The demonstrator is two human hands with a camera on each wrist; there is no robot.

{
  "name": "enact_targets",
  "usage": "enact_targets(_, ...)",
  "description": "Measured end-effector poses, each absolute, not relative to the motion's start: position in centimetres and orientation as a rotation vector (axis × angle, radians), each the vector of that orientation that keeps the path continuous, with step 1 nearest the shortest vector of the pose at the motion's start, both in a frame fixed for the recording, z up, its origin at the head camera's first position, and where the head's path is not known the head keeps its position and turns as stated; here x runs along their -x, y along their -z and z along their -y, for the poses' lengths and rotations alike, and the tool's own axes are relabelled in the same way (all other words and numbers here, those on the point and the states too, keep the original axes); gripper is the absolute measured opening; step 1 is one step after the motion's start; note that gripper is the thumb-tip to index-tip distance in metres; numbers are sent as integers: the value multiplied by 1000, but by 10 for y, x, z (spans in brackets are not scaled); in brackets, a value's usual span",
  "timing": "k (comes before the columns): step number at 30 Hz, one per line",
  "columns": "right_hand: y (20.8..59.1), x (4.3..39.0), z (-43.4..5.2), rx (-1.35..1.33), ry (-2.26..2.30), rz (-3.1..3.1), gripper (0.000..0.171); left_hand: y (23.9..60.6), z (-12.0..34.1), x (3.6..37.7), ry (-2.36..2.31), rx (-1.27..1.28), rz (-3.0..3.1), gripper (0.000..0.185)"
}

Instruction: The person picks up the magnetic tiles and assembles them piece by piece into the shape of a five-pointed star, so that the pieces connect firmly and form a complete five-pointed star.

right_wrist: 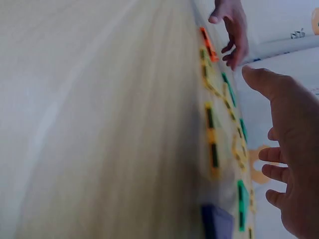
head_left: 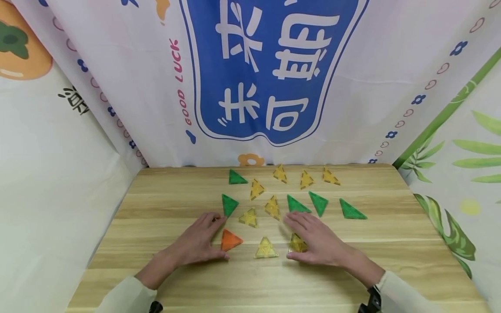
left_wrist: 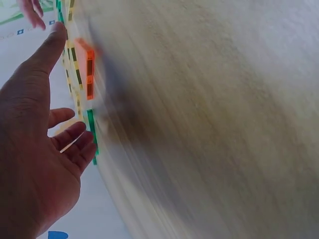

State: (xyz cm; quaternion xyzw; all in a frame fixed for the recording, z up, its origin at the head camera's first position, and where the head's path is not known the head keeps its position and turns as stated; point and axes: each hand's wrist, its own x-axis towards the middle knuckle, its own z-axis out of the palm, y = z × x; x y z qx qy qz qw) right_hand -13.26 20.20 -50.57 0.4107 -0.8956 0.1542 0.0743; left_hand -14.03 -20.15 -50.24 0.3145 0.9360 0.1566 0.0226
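Note:
Translucent triangular magnetic tiles lie flat on a wooden table. My left hand [head_left: 198, 241] hovers around the left side of an orange tile [head_left: 231, 240], thumb and fingers spread apart. Its fingertips are near a green tile [head_left: 229, 204]; whether they touch it I cannot tell. Over a darker yellow tile [head_left: 298, 243] is my right hand [head_left: 318, 239], its fingers extended and partly covering that tile. Between the hands sits a pale yellow tile [head_left: 266, 248]. In both wrist views the hands look unfolded, with nothing in the left palm [left_wrist: 47, 164] or the right hand [right_wrist: 294, 154].
Further back are several amber tiles, such as one [head_left: 272, 208] near the middle, and several green tiles, such as one [head_left: 352, 210] at right. A printed cloth [head_left: 352, 108] hangs behind the table [head_left: 156, 187]. A blurred dark blue thing [right_wrist: 218, 221] shows low in the right wrist view.

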Motion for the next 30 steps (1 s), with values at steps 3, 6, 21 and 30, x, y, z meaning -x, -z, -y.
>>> enact_targets(3, 511, 131, -191, -1273, -520, 2711, 94, 504, 202, 140, -508, -974, -2889, 105)
enact_targets(6, 515, 129, -181, -1293, -591, 2733, 93, 506, 201, 140, -523, -992, -2873, 101)
enact_targets(21, 528, 136, -151, -1335, -742, 2733, 72, 510, 200, 146, -589, -1086, -2843, 72)
enact_targets(30, 528, 142, -146, -1340, -857, 2729, 58, 509, 203, 153, -675, -1108, -2754, 64)
